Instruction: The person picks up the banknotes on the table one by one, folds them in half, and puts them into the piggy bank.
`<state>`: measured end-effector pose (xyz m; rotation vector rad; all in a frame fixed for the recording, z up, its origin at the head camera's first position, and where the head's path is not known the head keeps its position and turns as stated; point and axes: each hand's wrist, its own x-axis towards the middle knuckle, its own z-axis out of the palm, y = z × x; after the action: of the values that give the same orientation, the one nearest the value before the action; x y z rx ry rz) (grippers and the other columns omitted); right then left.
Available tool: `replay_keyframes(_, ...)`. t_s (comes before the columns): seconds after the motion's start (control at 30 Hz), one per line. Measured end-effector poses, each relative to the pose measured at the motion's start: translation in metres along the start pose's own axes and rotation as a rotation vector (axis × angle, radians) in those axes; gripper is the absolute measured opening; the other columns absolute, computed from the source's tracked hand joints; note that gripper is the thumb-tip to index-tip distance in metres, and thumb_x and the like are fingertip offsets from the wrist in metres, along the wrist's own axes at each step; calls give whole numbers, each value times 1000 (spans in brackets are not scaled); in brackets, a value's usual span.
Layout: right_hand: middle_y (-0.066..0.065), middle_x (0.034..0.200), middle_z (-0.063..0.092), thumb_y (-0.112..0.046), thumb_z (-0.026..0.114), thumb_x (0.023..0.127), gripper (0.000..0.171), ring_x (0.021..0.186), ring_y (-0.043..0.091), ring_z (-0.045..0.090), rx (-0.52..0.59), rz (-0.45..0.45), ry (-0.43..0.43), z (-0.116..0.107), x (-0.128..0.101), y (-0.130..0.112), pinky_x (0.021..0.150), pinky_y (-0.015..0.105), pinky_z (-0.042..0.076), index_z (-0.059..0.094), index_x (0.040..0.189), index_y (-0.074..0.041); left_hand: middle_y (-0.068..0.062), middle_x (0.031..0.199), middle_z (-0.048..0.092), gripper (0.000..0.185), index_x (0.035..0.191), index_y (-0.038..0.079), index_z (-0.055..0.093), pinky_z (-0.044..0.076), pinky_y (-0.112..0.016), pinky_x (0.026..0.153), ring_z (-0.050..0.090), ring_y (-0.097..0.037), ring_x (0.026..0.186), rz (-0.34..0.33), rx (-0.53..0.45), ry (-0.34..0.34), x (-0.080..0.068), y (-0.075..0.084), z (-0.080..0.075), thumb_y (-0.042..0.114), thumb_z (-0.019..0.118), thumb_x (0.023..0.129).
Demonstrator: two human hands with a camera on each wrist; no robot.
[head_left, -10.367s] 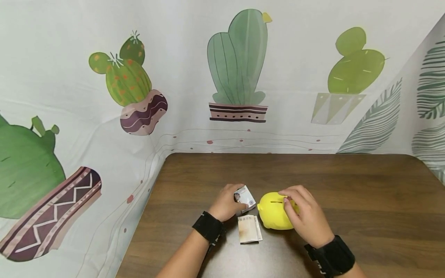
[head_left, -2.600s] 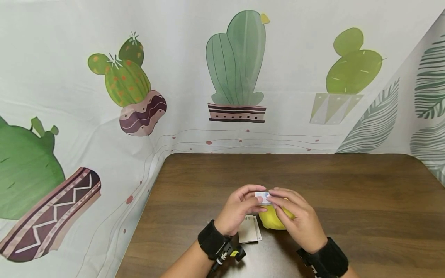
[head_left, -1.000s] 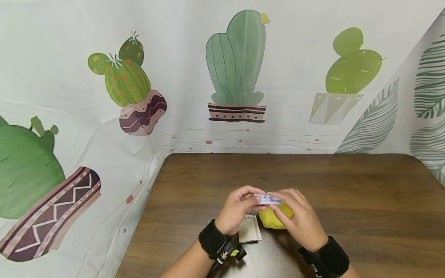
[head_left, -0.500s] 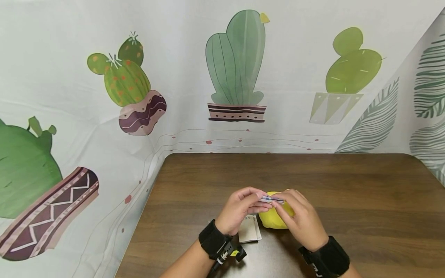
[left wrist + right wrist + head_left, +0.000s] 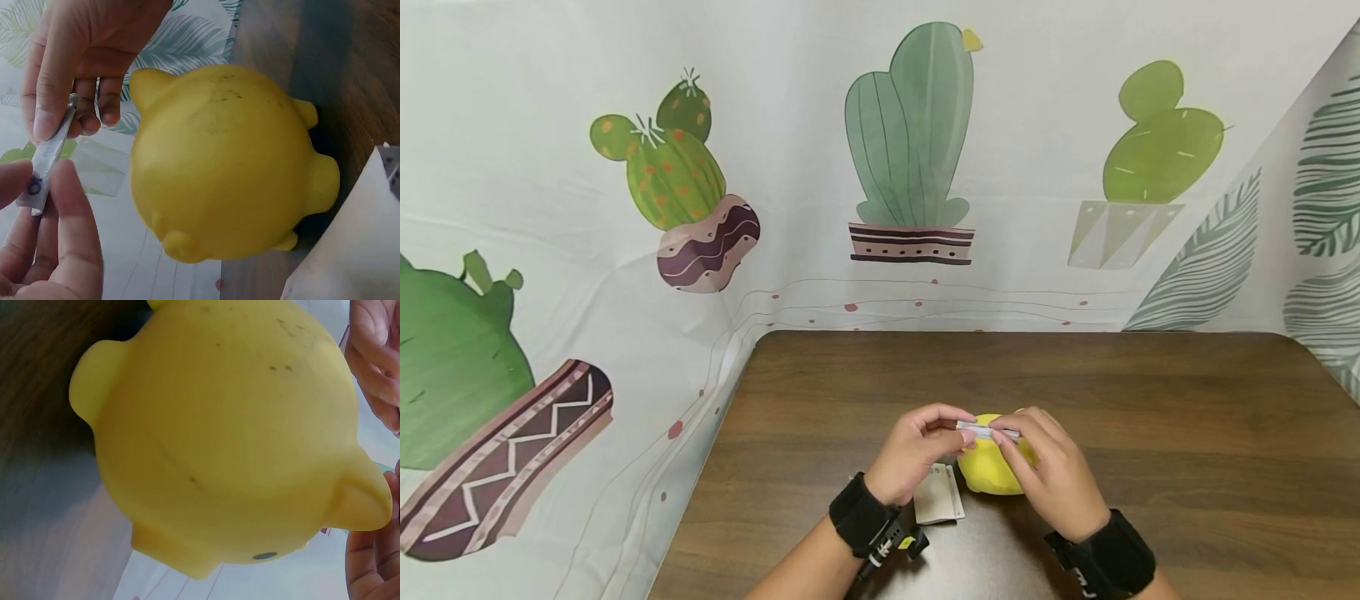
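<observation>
Two hands pinch folded banknote at lower centre: left hand grips left end, right hand right end. Long axis horizontal, directly above yellow piggy bank. Print unreadable.

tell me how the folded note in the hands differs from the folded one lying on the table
The held note is pinched between the left hand and right hand above the yellow piggy bank; the lying note rests flat on the table, untouched. The held note is squeezed into a thin strip seen edge-on; the lying note shows a broad pale face. The held one carries bluish print; the lying one looks whitish tan. Both are folded paper.
</observation>
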<state>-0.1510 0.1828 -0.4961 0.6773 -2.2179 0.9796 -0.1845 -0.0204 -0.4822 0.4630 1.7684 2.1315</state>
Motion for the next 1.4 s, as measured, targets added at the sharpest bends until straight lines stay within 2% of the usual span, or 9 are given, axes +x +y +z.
replay_keyframes(0.17,-6,98,64,6,73,86,30,91,6,55,1,-12,13,1,0,0,80,17,44,69,109,-14,2,93,67,28,118,-13,63,57,-23,72,63,-10,78,12,34,20,0,-1,0,-1,63,93)
replay_keyframes(0.53,-4,100,69,4,76,85,34,90,5,63,88,33,-9,2,-1,-2,82,10,47,70,113,-14,3,94,68,26,114,-14,64,58,-24,76,65,-8,82,35,29,27,-1,-2,2,1,65,93)
replay_keyframes(0.7,-8,102,68,3,73,89,32,93,3,63,112,74,-36,-1,0,-6,82,13,49,69,113,-17,2,97,69,25,111,-12,67,58,-26,79,65,-11,85,34,47,32,-2,-2,3,4,68,92)
replay_keyframes(0.87,-8,105,67,1,68,93,25,96,9,64,133,95,-42,-4,0,-4,86,13,49,69,113,-14,1,98,70,25,112,-11,68,58,-27,80,64,-12,87,31,46,50,-2,-1,4,8,67,95)
replay_keyframes(1.0,-6,105,67,4,68,92,26,94,7,63,114,93,-21,-4,0,-2,85,11,49,69,111,-13,-4,102,71,25,113,-7,69,58,-32,82,64,-12,90,29,64,82,-1,-2,4,11,64,98)
replay_keyframes(1.2,-6,101,65,7,69,89,26,89,2,58,63,86,10,-4,1,1,79,9,47,69,107,-12,-19,118,70,24,117,-2,69,56,-34,88,64,-14,98,26,105,90,0,-3,3,12,62,99)
replay_keyframes(1.4,-8,99,63,7,69,89,24,86,3,55,2,102,18,-3,1,2,79,7,44,68,104,-11,-15,122,70,25,119,4,71,54,-33,94,65,-16,107,4,184,96,0,-6,2,16,63,98)
